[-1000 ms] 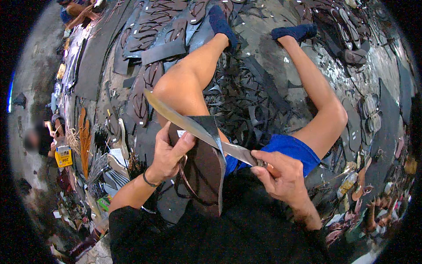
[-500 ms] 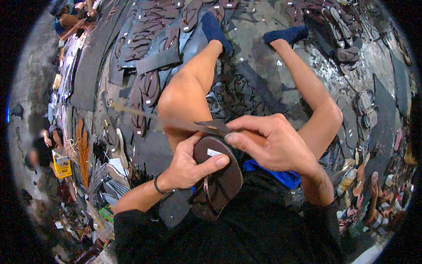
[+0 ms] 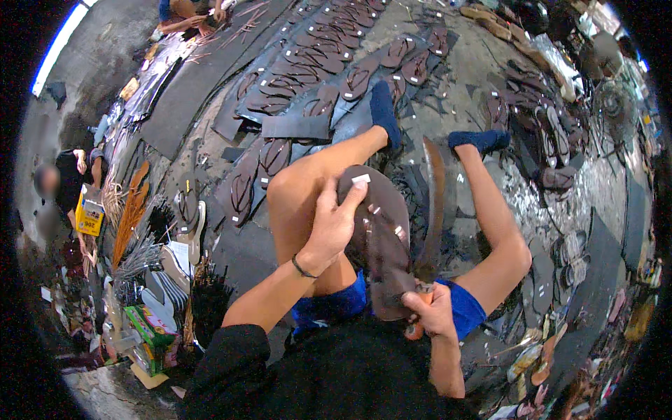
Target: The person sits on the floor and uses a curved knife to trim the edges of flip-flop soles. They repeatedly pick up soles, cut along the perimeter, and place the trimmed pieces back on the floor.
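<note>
A dark brown flip-flop (image 3: 385,262) with a small white label is held over my lap, slightly blurred. My left hand (image 3: 332,222) is closed on its far end, thumb lying on top beside the label. My right hand (image 3: 435,313) grips the orange handle of a long knife (image 3: 434,203). The worn, brownish blade points away from me, along the right side of the flip-flop. The thumb of that hand lies at the flip-flop's near end; whether it pinches it, I cannot tell.
Rows of brown flip-flops (image 3: 308,59) cover the floor ahead between dark rubber sheets (image 3: 178,105). More sandals (image 3: 553,133) lie beyond my right foot. To the left are a yellow box (image 3: 89,211), a green box (image 3: 150,336) and a bundle of bristles (image 3: 213,294). Other people sit at the left.
The knife has swung from lying across the flip-flop to pointing away on its right. My right hand has dropped toward my lap. The flip-flop has turned and moved outward with my left hand.
</note>
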A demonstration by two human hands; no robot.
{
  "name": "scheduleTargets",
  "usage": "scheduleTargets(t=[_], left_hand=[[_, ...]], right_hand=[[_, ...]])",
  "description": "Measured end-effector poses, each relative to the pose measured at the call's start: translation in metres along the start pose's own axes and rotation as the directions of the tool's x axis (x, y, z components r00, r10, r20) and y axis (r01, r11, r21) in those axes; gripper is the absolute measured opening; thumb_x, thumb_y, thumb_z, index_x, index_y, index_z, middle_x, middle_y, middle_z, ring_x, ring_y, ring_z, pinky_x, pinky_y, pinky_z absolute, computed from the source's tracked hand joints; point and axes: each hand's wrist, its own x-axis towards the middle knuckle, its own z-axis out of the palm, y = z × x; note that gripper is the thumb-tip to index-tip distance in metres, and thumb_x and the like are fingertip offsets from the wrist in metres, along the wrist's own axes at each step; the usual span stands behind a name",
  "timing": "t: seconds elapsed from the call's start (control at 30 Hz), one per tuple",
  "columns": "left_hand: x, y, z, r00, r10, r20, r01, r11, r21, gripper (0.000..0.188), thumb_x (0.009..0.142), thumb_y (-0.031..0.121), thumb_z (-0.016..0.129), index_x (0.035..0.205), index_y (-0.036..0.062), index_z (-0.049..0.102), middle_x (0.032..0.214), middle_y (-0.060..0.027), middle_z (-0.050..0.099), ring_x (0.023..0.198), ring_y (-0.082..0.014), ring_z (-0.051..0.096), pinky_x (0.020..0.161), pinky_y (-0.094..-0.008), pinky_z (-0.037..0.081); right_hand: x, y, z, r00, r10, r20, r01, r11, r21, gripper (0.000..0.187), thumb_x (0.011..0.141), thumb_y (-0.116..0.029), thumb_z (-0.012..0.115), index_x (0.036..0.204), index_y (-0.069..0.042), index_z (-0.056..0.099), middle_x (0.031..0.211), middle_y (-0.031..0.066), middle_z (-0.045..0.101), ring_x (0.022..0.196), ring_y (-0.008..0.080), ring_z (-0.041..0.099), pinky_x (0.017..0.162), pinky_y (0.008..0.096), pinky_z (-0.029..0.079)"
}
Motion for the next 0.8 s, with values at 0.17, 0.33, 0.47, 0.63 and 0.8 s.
scheduleTargets(t=[0.17,0.33,0.47,0.63,0.8], left_hand=[[0.023,0.004,-0.012,1.000,-0.012,0.019,0.012,1.000,0.028,0.033,0.094,0.012,0.056,0.124,-0.0018,0.052,0.115,-0.0095,0.061,0.105,-0.0172,0.059,0.088,-0.0303,0.048],[0.069,0.070,-0.060,0.991,0.119,0.057,-0.111,0.985,-0.131,0.032,0.094,0.010,0.054,0.125,0.0001,0.052,0.118,-0.0148,0.061,0.109,-0.0260,0.061,0.092,-0.0378,0.051],[0.124,0.088,-0.135,0.986,0.116,-0.117,-0.130,0.985,-0.117,0.031,0.093,0.014,0.058,0.121,0.0008,0.053,0.115,-0.0140,0.061,0.105,-0.0242,0.062,0.086,-0.0364,0.054],[0.193,0.039,-0.224,0.955,-0.052,-0.293,-0.011,0.978,-0.210,0.037,0.094,0.019,0.056,0.123,-0.0022,0.048,0.117,-0.0135,0.058,0.105,-0.0229,0.059,0.086,-0.0349,0.053],[0.253,-0.021,-0.267,0.898,-0.125,-0.421,0.030,0.974,-0.224,0.029,0.093,0.019,0.056,0.114,-0.0011,0.051,0.115,-0.0117,0.057,0.102,-0.0219,0.060,0.083,-0.0338,0.053]], right_hand=[[0.039,-0.036,-0.076,0.868,-0.292,-0.401,0.284,0.955,-0.081,0.028,0.085,-0.031,0.066,0.092,-0.005,0.059,0.073,0.0006,0.059,0.054,0.0109,0.051,0.047,0.0269,0.041],[0.046,-0.163,-0.148,0.652,-0.512,-0.559,0.687,0.711,0.149,0.058,0.096,-0.047,0.048,0.131,-0.002,0.051,0.094,-0.0013,0.060,0.067,0.0045,0.046,0.054,0.0180,0.033],[0.050,-0.131,-0.216,0.436,-0.373,-0.819,0.388,0.899,-0.203,0.049,0.094,-0.046,0.053,0.113,-0.002,0.060,0.080,-0.0006,0.060,0.059,0.0066,0.044,0.050,0.0203,0.032],[0.007,0.079,-0.359,0.326,-0.628,-0.706,-0.404,0.582,-0.705,0.041,0.094,-0.031,0.053,0.111,0.006,0.057,0.102,0.0228,0.059,0.093,0.0350,0.057,0.084,0.0416,0.044],[-0.004,0.205,-0.322,0.375,-0.466,-0.802,-0.612,0.525,-0.591,0.036,0.093,-0.021,0.055,0.116,0.007,0.052,0.109,0.0231,0.060,0.098,0.0337,0.057,0.087,0.0390,0.044]])
